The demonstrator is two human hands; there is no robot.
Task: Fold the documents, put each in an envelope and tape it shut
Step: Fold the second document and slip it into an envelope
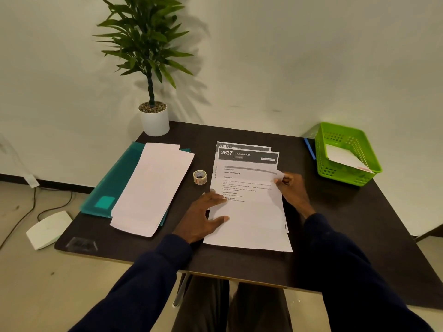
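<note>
A small stack of printed documents lies in the middle of the dark table; the top sheet reads "2637 LIVING ROOM". My left hand rests flat on the top sheet's left edge, fingers spread. My right hand pinches the sheet's right edge and lifts it slightly. Long white envelopes lie stacked to the left on a teal folder. A roll of clear tape stands between the envelopes and the documents.
A green plastic basket with a white envelope inside sits at the back right, a blue pen beside it. A potted plant stands at the back left corner. On the floor at left lie a white device and cables.
</note>
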